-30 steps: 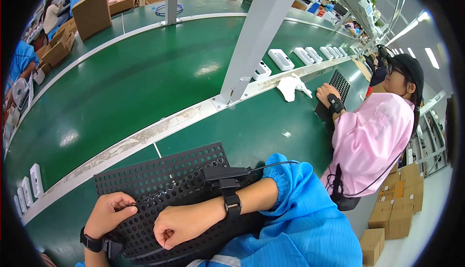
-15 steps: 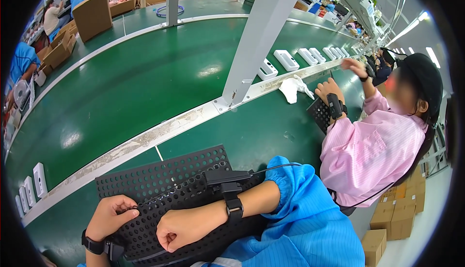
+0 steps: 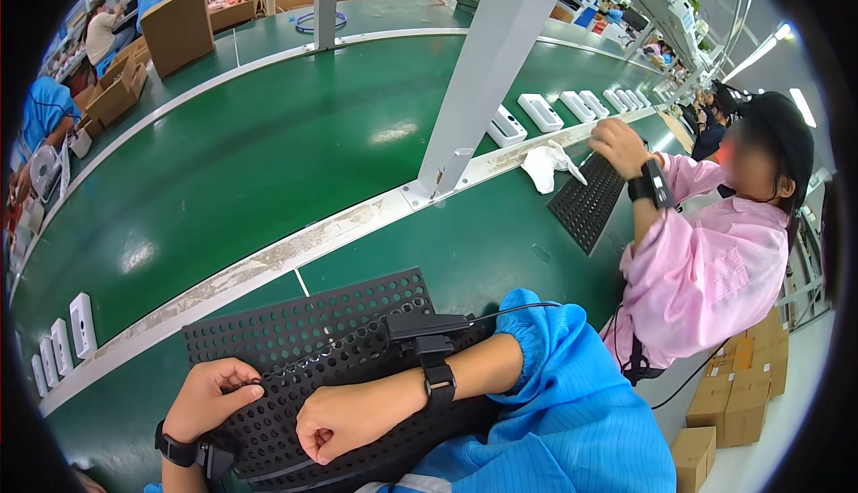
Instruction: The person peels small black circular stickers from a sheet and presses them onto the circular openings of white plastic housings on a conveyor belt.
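Observation:
A black perforated sheet (image 3: 277, 328) lies on the green bench in front of me. Over its near part rests a second black perforated layer (image 3: 284, 417), tilted toward me; whether the two are joined I cannot tell. My left hand (image 3: 207, 404) pinches the left edge of this nearer layer between thumb and fingers. My right hand (image 3: 357, 414) is curled closed above the same layer, its fingers turned inward, and what they hold, if anything, is hidden. Dark straps with small boxes sit on both my wrists, and a cable runs from the right one along the blue sleeve.
At the right, a co-worker in pink (image 3: 693, 269) reaches a hand over another black perforated sheet (image 3: 585, 207). Near it lies a crumpled white cloth or glove (image 3: 543, 169). White plastic housings (image 3: 540, 112) line the green belt. A grey post (image 3: 474, 82) rises ahead; cardboard boxes (image 3: 733, 395) stand at right.
The co-worker's arms have shifted, uncovering more of their perforated sheet. My hands keep nearly the same pose and place on the black layer; the view has turned slightly.

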